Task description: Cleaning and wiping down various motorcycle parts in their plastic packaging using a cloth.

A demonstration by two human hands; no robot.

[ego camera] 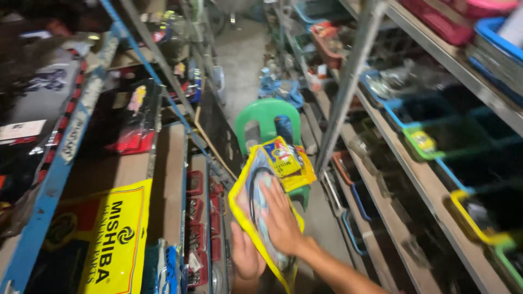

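Chair (265, 115) between shelf racks (348, 81)

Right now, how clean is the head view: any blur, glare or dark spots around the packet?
Head view: motion blur smears the shelves and bins; the packet and both hands, left and right, are soft but readable; left racks fall into deep shadow; sheen on the packet's plastic; the aisle floor is brightest.

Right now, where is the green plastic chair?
In the head view, the green plastic chair stands mid-aisle between the shelving racks, just beyond the yellow-edged plastic packet held by both hands.
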